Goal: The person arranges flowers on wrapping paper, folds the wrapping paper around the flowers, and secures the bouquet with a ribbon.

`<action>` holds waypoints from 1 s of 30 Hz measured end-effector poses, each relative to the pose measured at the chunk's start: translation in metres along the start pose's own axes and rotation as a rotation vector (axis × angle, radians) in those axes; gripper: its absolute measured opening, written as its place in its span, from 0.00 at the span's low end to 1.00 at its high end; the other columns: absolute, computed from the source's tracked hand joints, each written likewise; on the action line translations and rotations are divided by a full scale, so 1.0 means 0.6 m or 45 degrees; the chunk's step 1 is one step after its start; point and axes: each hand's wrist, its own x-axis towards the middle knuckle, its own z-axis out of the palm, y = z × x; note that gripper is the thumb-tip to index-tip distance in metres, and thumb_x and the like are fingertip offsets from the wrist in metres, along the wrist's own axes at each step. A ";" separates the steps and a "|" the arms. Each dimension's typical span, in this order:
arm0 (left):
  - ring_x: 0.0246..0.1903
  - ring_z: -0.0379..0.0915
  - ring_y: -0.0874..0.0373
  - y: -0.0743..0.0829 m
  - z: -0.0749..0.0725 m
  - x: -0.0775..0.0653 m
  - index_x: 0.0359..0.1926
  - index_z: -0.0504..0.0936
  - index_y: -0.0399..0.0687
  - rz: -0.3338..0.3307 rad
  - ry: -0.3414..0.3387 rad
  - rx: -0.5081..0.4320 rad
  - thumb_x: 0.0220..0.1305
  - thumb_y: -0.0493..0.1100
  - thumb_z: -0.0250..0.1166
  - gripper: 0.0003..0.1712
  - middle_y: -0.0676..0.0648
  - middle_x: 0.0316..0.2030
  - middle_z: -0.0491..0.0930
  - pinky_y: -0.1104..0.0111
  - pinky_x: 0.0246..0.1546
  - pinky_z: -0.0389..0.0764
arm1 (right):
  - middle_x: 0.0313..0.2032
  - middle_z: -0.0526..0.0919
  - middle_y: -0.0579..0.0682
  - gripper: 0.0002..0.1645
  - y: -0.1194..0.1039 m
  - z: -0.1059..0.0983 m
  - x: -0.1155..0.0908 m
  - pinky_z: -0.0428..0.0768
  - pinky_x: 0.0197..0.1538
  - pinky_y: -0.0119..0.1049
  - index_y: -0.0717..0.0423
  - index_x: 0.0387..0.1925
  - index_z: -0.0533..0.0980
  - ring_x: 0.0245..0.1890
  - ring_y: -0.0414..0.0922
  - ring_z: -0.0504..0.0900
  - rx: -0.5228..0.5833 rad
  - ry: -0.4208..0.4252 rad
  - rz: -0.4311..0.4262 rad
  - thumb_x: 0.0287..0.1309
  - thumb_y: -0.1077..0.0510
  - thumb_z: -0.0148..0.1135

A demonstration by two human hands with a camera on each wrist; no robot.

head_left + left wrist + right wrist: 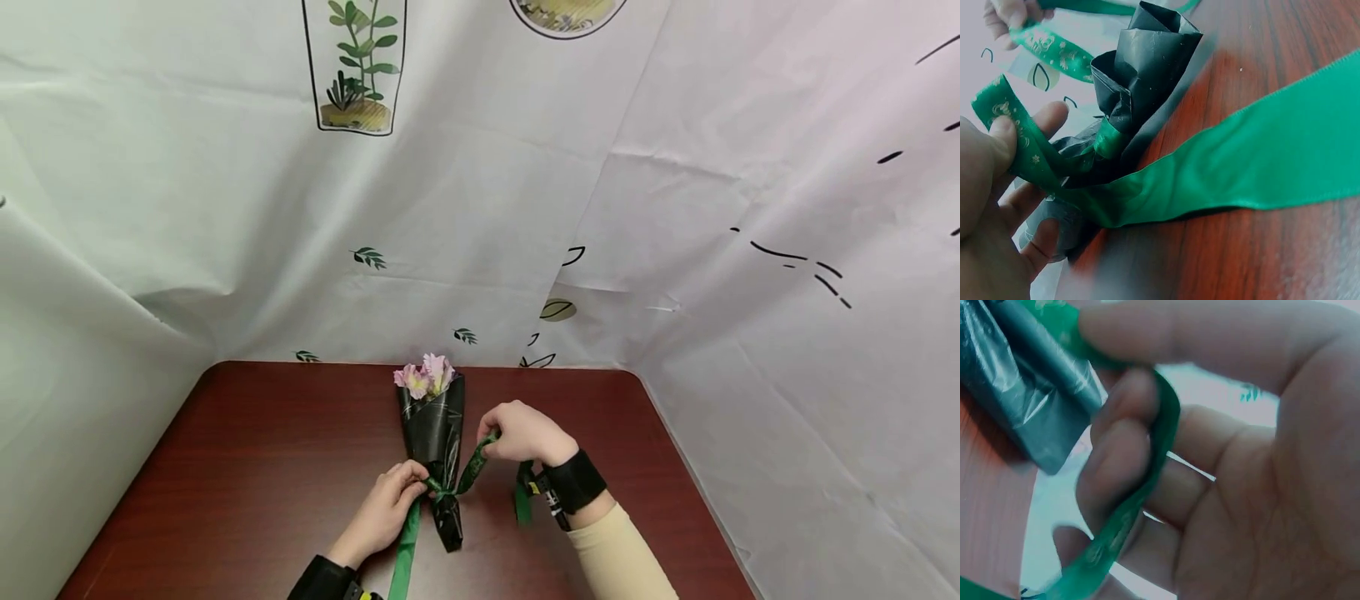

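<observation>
A small bouquet lies on the table, its pink flowers (pixel 425 377) toward the back and its black wrapping (pixel 433 429) narrowing toward the front. Green ribbon (pixel 1110 139) with a pale printed pattern is wound around the wrapping near its lower end. On the left of the bouquet, my left hand (pixel 384 508) pinches one length of ribbon between thumb and fingers, and its tail runs toward the front edge. My right hand (pixel 523 432), right of the bouquet and raised, grips the other length between thumb and curled fingers (pixel 1119 462). That tail hangs below the right wrist.
The reddish-brown wooden table (pixel 300 425) lies under everything. White printed cloth (pixel 480 217) stands behind the table and along both sides. Black bands (pixel 574 482) with small devices are strapped to both wrists.
</observation>
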 end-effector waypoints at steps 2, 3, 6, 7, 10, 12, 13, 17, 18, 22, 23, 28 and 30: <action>0.48 0.78 0.62 0.004 0.002 -0.001 0.50 0.85 0.62 -0.031 0.019 0.031 0.86 0.49 0.63 0.04 0.60 0.46 0.83 0.62 0.48 0.74 | 0.28 0.83 0.37 0.10 -0.011 0.007 0.010 0.73 0.31 0.35 0.43 0.33 0.88 0.23 0.36 0.72 -0.107 0.058 -0.027 0.67 0.63 0.76; 0.48 0.77 0.60 0.010 0.002 -0.002 0.49 0.86 0.63 -0.044 0.018 0.047 0.85 0.49 0.64 0.05 0.59 0.47 0.82 0.60 0.49 0.75 | 0.29 0.84 0.37 0.10 -0.017 0.011 0.015 0.73 0.31 0.35 0.42 0.33 0.88 0.24 0.36 0.73 -0.170 0.090 -0.050 0.67 0.63 0.77; 0.50 0.78 0.57 0.030 -0.001 -0.001 0.48 0.89 0.62 -0.091 0.014 0.047 0.82 0.48 0.67 0.04 0.59 0.47 0.83 0.57 0.52 0.79 | 0.34 0.87 0.39 0.10 -0.036 0.026 0.032 0.78 0.34 0.38 0.40 0.34 0.88 0.27 0.38 0.77 -0.375 0.205 -0.153 0.66 0.61 0.79; 0.51 0.79 0.56 0.035 -0.002 0.000 0.48 0.90 0.61 -0.094 0.010 0.050 0.82 0.46 0.68 0.05 0.58 0.47 0.83 0.57 0.52 0.80 | 0.35 0.87 0.39 0.10 -0.042 0.031 0.038 0.80 0.38 0.41 0.39 0.35 0.89 0.30 0.39 0.80 -0.449 0.244 -0.196 0.66 0.60 0.80; 0.50 0.80 0.57 0.045 -0.001 0.003 0.48 0.92 0.59 -0.120 0.010 0.054 0.79 0.43 0.71 0.05 0.59 0.46 0.84 0.58 0.53 0.82 | 0.39 0.88 0.39 0.09 -0.060 0.051 0.059 0.84 0.51 0.50 0.36 0.36 0.90 0.40 0.42 0.84 -0.653 0.341 -0.313 0.66 0.57 0.82; 0.48 0.80 0.60 0.047 0.001 0.005 0.47 0.92 0.61 -0.151 0.025 0.054 0.77 0.42 0.73 0.05 0.60 0.44 0.83 0.60 0.53 0.82 | 0.40 0.88 0.38 0.08 -0.070 0.065 0.073 0.83 0.60 0.54 0.34 0.37 0.91 0.46 0.44 0.85 -0.749 0.375 -0.382 0.66 0.54 0.82; 0.47 0.80 0.61 0.047 0.003 0.005 0.46 0.92 0.61 -0.163 0.036 0.052 0.76 0.42 0.74 0.05 0.60 0.43 0.83 0.60 0.52 0.82 | 0.41 0.88 0.37 0.07 -0.073 0.074 0.081 0.81 0.64 0.55 0.33 0.38 0.91 0.49 0.43 0.85 -0.786 0.387 -0.414 0.67 0.53 0.82; 0.42 0.78 0.64 0.046 0.010 0.005 0.43 0.89 0.62 -0.191 0.102 0.053 0.72 0.42 0.77 0.07 0.61 0.39 0.81 0.62 0.48 0.81 | 0.50 0.88 0.38 0.07 -0.080 0.104 0.099 0.74 0.75 0.60 0.33 0.47 0.92 0.59 0.44 0.84 -0.795 0.395 -0.497 0.70 0.48 0.80; 0.42 0.78 0.64 0.045 0.012 0.004 0.42 0.89 0.61 -0.190 0.119 0.055 0.72 0.42 0.78 0.07 0.61 0.38 0.81 0.62 0.47 0.80 | 0.53 0.88 0.39 0.09 -0.080 0.111 0.100 0.72 0.77 0.61 0.34 0.49 0.91 0.62 0.44 0.83 -0.762 0.401 -0.499 0.70 0.48 0.80; 0.41 0.80 0.61 0.045 0.017 0.003 0.41 0.87 0.59 -0.191 0.162 0.065 0.69 0.41 0.80 0.09 0.62 0.36 0.83 0.61 0.46 0.80 | 0.62 0.86 0.45 0.16 -0.066 0.131 0.082 0.72 0.77 0.62 0.40 0.57 0.89 0.69 0.48 0.79 -0.468 0.504 -0.409 0.71 0.51 0.79; 0.41 0.80 0.60 0.045 0.017 0.002 0.41 0.87 0.58 -0.195 0.170 0.066 0.69 0.41 0.80 0.09 0.62 0.35 0.83 0.61 0.47 0.80 | 0.64 0.85 0.47 0.17 -0.061 0.136 0.073 0.74 0.75 0.60 0.42 0.59 0.89 0.70 0.49 0.79 -0.363 0.551 -0.372 0.72 0.52 0.79; 0.41 0.81 0.61 0.042 0.019 0.001 0.40 0.87 0.58 -0.242 0.236 0.069 0.66 0.39 0.82 0.11 0.64 0.34 0.84 0.59 0.51 0.81 | 0.62 0.85 0.49 0.19 -0.034 0.170 0.017 0.84 0.63 0.54 0.51 0.62 0.86 0.64 0.54 0.83 0.240 0.718 -0.184 0.76 0.50 0.74; 0.41 0.80 0.63 0.040 0.018 0.001 0.39 0.86 0.59 -0.251 0.267 0.063 0.66 0.38 0.82 0.12 0.65 0.34 0.84 0.58 0.52 0.80 | 0.61 0.85 0.49 0.23 -0.023 0.188 -0.002 0.84 0.62 0.54 0.52 0.66 0.84 0.63 0.55 0.84 0.429 0.682 -0.121 0.78 0.46 0.72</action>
